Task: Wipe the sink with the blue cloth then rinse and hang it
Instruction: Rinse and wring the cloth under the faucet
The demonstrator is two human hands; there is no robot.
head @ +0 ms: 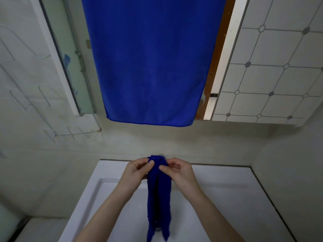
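A blue cloth (158,194) hangs in a long bunched strip over the white sink (97,186), its lower end near the drain. My left hand (138,169) pinches its top edge from the left with thumb and fingers. On the other side my right hand (176,169) pinches the same top edge. Both hands are held close together just in front of the tap, which the cloth mostly hides.
A large blue towel (152,63) hangs on the wall above the sink, in front of a mirror (70,55). A wire rack (52,130) is fixed to the left wall. Tiled surfaces (272,67) show at upper right.
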